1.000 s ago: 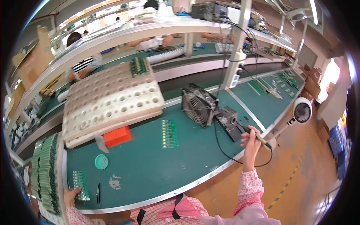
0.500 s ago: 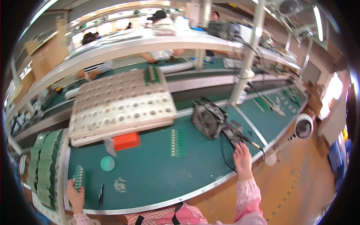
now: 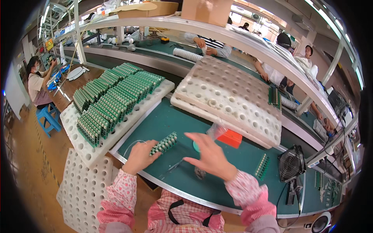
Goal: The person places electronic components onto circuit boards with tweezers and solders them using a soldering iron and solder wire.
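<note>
Above the green-topped bench (image 3: pixel 241 171), a green, white-studded circuit-board strip (image 3: pixel 164 143) is pinched at one end by the nearly closed left hand (image 3: pixel 140 155), seemingly sparing its components; the right hand (image 3: pixel 213 158) is spread wide, empty. Similar strips (image 3: pixel 112 110) are stood on white, holed foam (image 3: pixel 72 123), presumably for separation. Counted: one held, one bench-laid strip (image 3: pixel 262 167); foam-stood strips uncountable.

Yellow warning sign (image 3: pixel 49 44), upper left, no readable text

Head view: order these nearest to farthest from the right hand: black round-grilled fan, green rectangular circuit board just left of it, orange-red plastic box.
1. Orange-red plastic box: just beyond the right hand.
2. Green rectangular circuit board: to the hand's right.
3. Black round-grilled fan: farther right, past the board.
</note>
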The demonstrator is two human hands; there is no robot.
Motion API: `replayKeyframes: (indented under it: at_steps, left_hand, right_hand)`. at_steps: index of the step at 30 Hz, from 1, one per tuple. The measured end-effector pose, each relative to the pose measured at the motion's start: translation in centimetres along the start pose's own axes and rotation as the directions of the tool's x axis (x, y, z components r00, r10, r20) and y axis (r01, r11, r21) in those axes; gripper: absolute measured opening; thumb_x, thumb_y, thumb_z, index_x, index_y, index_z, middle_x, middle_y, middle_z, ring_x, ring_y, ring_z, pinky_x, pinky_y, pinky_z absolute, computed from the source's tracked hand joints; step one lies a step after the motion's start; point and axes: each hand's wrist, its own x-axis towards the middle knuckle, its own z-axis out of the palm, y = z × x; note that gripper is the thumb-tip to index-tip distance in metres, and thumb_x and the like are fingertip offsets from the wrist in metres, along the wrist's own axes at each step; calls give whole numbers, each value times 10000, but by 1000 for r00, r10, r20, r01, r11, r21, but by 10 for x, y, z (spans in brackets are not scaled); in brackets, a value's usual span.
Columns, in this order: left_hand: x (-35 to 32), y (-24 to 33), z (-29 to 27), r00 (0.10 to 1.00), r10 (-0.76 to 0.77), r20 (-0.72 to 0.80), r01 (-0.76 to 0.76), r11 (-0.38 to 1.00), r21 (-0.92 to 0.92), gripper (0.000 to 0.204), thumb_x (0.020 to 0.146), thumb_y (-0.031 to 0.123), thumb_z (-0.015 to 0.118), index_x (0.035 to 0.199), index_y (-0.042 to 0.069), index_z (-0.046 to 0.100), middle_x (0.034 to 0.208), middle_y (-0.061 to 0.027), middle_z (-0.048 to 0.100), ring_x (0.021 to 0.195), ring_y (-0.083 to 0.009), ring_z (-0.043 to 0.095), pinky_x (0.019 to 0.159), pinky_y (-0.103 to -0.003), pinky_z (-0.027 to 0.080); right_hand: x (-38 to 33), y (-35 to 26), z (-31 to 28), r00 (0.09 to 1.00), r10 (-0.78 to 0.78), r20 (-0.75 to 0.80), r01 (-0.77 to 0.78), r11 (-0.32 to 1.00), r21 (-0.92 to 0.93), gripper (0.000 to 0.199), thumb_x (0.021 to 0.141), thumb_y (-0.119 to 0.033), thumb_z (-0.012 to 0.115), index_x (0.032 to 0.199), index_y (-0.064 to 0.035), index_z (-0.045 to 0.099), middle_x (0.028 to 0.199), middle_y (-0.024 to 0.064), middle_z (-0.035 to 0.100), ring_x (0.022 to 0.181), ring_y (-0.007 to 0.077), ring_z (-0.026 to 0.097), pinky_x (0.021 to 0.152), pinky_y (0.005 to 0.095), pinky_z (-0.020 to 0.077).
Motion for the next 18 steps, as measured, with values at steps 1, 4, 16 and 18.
replayKeyframes:
  at_steps: [1, 4, 16, 18]
  left_hand:
    - [2, 3, 1, 1000, 2, -5, -2, 1000, -25, 348, 802, 265, 768, 1057, 54, 661, 907, -150, 692, 823, -364, 666, 764, -438, 498]
    - [-16, 11, -3, 994, -39, -107, 42, 999, 30, 461, 751, 324, 813, 1098, 68, 650, 961, -130, 687, 858, -337, 659, 788, -419, 475]
    - [-50, -7, 19, 957, -251, -147, 201, 936, -290, 580, 774, 187, 797, 1286, 138, 529, 1001, -121, 672, 880, -332, 649, 798, -426, 516]
    - [-50, -5, 5, 964, -257, -67, 216, 907, -362, 578, 787, 162, 777, 1293, 122, 501, 1021, -138, 675, 910, -347, 652, 823, -431, 521]
  right_hand:
    - [20, 9, 14, 997, -76, 33, 77, 997, -22, 780, 753, -254, 822, 1424, -122, 448, 1323, 121, 553, 1205, 357, 536, 925, 406, 523]
    - [62, 35, 62, 920, -316, 230, 345, 933, -99, 749, 746, -299, 824, 1386, -118, 479, 1282, 107, 558, 1217, 315, 516, 896, 393, 527]
    - [89, 44, 66, 748, -303, 590, 357, 934, 27, 450, 781, -284, 784, 1127, -101, 563, 1000, 78, 596, 939, 296, 618, 696, 436, 543]
    - [86, 39, 65, 750, -283, 598, 292, 953, 85, 423, 784, -268, 784, 1098, -85, 569, 988, 95, 615, 917, 310, 635, 700, 437, 541]
